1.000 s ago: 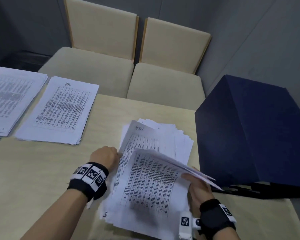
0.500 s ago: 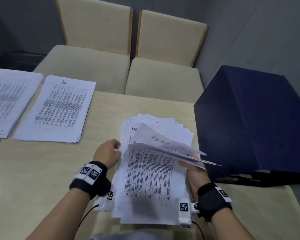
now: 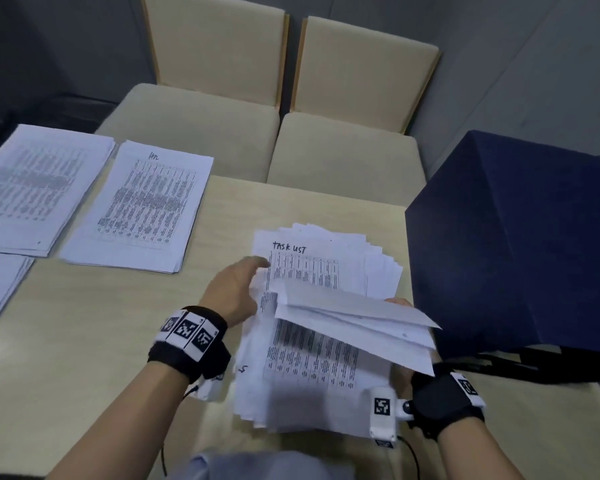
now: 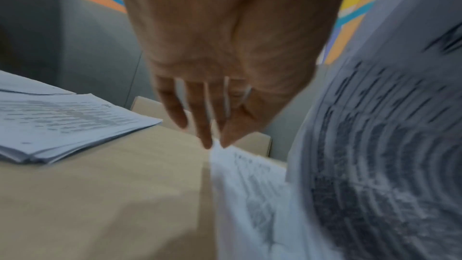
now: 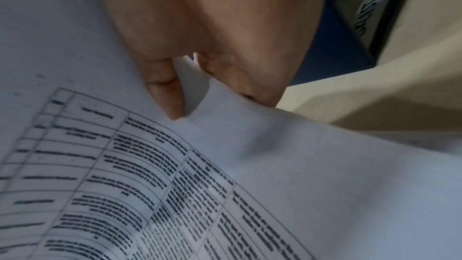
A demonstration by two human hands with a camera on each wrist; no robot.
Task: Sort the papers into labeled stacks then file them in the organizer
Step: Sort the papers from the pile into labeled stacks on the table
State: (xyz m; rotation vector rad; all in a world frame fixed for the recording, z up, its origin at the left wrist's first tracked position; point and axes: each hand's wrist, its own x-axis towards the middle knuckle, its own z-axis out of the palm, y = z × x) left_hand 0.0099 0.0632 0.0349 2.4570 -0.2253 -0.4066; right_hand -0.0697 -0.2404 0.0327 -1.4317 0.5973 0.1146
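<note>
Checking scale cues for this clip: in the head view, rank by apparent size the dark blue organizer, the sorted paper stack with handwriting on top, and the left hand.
1. Dark blue organizer, though nearer.
2. Sorted white paper stack.
3. Left hand.

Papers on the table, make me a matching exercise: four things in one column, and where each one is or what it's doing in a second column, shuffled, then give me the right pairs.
Column one:
1. left hand
2. right hand
3. sheet headed TASK LIST
4. dark blue organizer

Column two:
A. stands at the table's right edge
B. holds a lifted bundle of sheets
C. lies on the fanned pile in front of the person, heading uncovered
D. fingers touch the left edge of the fanned pile

Pairs: 1-D, 2-B, 3-C, 4-A
</note>
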